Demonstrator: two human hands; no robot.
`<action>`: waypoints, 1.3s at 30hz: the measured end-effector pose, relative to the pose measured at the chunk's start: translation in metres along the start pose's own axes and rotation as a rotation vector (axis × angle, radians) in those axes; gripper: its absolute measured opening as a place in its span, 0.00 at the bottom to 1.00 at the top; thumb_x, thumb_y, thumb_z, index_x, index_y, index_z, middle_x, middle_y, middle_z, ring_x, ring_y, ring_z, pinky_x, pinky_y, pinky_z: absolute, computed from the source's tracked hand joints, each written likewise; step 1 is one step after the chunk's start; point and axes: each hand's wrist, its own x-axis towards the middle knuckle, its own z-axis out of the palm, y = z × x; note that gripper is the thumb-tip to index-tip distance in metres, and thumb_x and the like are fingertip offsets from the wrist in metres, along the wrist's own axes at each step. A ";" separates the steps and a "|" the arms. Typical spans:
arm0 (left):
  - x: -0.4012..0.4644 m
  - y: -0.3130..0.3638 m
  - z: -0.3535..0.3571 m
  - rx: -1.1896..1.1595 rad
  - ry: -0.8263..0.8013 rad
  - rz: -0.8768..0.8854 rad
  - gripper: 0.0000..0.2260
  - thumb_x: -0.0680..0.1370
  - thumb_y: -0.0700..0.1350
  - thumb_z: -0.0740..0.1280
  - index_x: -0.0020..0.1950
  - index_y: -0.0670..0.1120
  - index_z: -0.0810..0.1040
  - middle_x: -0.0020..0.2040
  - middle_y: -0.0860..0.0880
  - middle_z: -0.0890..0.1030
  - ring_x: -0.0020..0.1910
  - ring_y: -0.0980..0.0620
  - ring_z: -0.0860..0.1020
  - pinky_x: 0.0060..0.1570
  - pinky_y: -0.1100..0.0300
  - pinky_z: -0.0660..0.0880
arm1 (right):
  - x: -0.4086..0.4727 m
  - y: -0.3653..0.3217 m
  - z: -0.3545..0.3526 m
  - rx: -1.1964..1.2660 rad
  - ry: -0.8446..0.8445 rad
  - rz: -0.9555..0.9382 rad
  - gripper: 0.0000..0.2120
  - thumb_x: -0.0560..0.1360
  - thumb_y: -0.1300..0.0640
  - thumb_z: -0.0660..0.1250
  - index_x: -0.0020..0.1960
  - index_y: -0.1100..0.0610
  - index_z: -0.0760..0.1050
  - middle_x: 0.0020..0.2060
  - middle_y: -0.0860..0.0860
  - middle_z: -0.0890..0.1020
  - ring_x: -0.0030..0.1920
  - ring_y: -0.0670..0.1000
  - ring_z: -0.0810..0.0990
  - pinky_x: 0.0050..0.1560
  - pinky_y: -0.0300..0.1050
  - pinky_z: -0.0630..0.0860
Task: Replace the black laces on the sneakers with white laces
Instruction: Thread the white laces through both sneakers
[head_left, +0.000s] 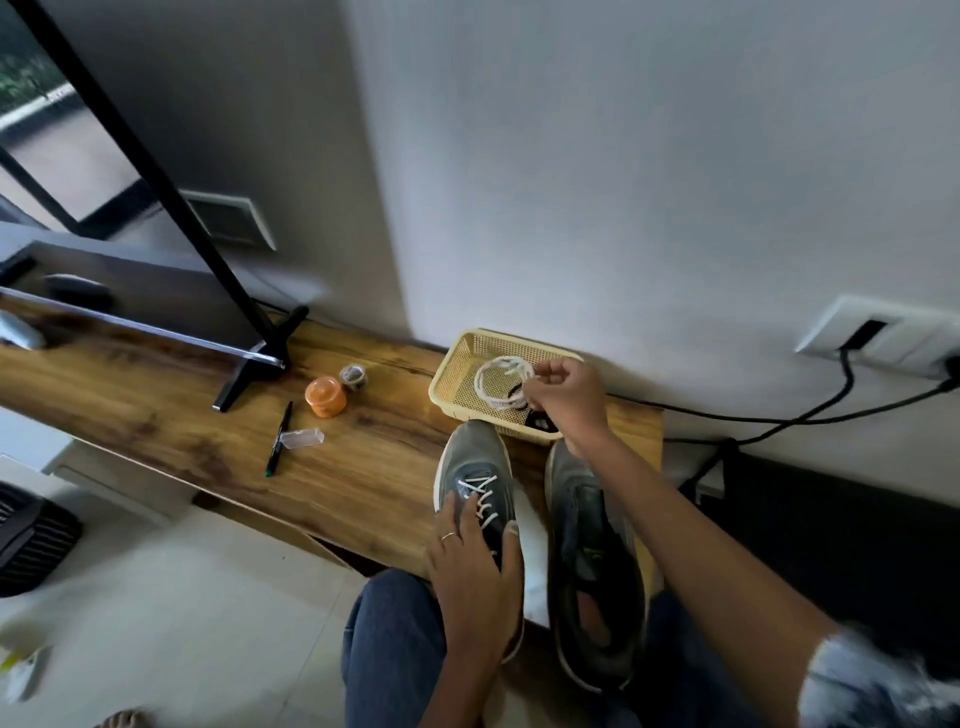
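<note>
The right hand (563, 397) pinches a coiled white lace (501, 384) between curled fingertips and holds it over the yellow basket (457, 364). The coil hangs on the far side of the pinch, just above the basket floor. A black lace (517, 391) lies in the basket directly below the pinch, partly hidden by the hand.

The left hand (475, 566) lies flat, fingers extended, on the left sneaker (475, 467), grasping nothing. Its fingertips touch the white lacing (480, 493) already threaded there. The right sneaker (592, 561) lies below the right forearm and shows no lace; its eyelets are too dark to read.

Probable faults from this state:

- Coil snag. The pinch holds one edge of the coil only. Lifting without unwinding can drop loops into a tangle.
- Entrainment of the black lace. It lies close beneath the pinch and may be caught and carried out with the white one.
- Basket shift. The basket is light; a lace caught in its mesh can drag it against the toe of the left sneaker beside it.
- Sneaker slip. Both sneakers overhang the near edge of the wooden bench (208, 415). Lifting the left palm removes the restraint.
</note>
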 end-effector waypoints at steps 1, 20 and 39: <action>-0.004 0.007 -0.005 -0.033 0.048 0.003 0.32 0.74 0.63 0.48 0.71 0.47 0.68 0.73 0.47 0.66 0.70 0.46 0.65 0.70 0.49 0.61 | -0.017 -0.003 -0.011 0.050 -0.012 0.009 0.09 0.68 0.70 0.69 0.42 0.58 0.76 0.35 0.53 0.81 0.33 0.49 0.78 0.38 0.45 0.79; -0.074 0.083 -0.059 -1.084 -0.331 -0.319 0.14 0.84 0.42 0.54 0.56 0.43 0.78 0.48 0.46 0.84 0.44 0.56 0.83 0.37 0.65 0.78 | -0.185 0.025 -0.094 0.157 -0.259 0.108 0.17 0.74 0.66 0.63 0.59 0.52 0.78 0.42 0.55 0.82 0.39 0.48 0.80 0.39 0.43 0.77; -0.058 0.085 -0.051 -1.409 -0.376 -0.588 0.12 0.83 0.42 0.56 0.47 0.41 0.77 0.38 0.46 0.80 0.33 0.54 0.81 0.38 0.61 0.79 | -0.181 0.034 -0.119 0.201 -0.435 0.258 0.14 0.79 0.54 0.63 0.57 0.64 0.75 0.44 0.54 0.79 0.36 0.47 0.78 0.31 0.36 0.73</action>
